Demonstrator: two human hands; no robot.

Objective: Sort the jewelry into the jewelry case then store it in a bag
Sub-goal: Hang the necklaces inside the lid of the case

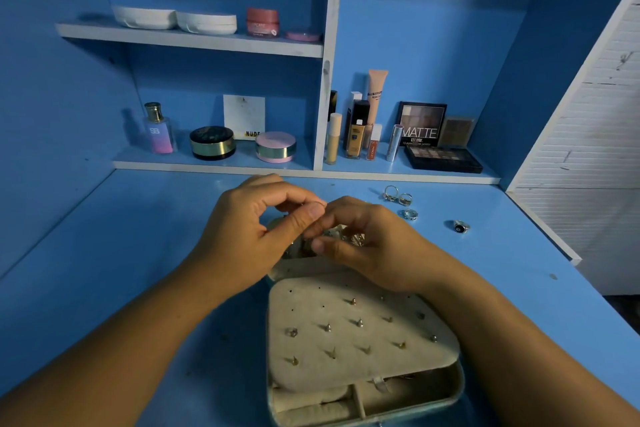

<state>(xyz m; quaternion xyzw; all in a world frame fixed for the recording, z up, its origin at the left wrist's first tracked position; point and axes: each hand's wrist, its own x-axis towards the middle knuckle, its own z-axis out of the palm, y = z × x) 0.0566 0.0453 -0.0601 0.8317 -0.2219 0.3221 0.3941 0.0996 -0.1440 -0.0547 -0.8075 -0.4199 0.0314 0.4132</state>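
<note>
An open jewelry case (446, 402) lies on the blue desk close to me. Its cream earring flap (311, 308) carries several studs. My left hand (249, 232) and my right hand (367, 246) meet above the case's far half, fingertips pinched together on a small piece of jewelry (320, 206) too tiny to identify. Under the hands a heap of gold-toned jewelry (346, 236) shows in the far half. Several rings lie loose on the desk to the right: a pair (396, 194), a silver band (411, 214) and a dark-stoned ring (461, 226).
A low shelf behind the desk holds a perfume bottle (158, 128), round compacts (212, 142), foundation tubes (356, 132) and eyeshadow palettes (440, 158). An upper shelf (190, 40) carries white cases and a pink jar. A white panel (588, 135) bounds the right side.
</note>
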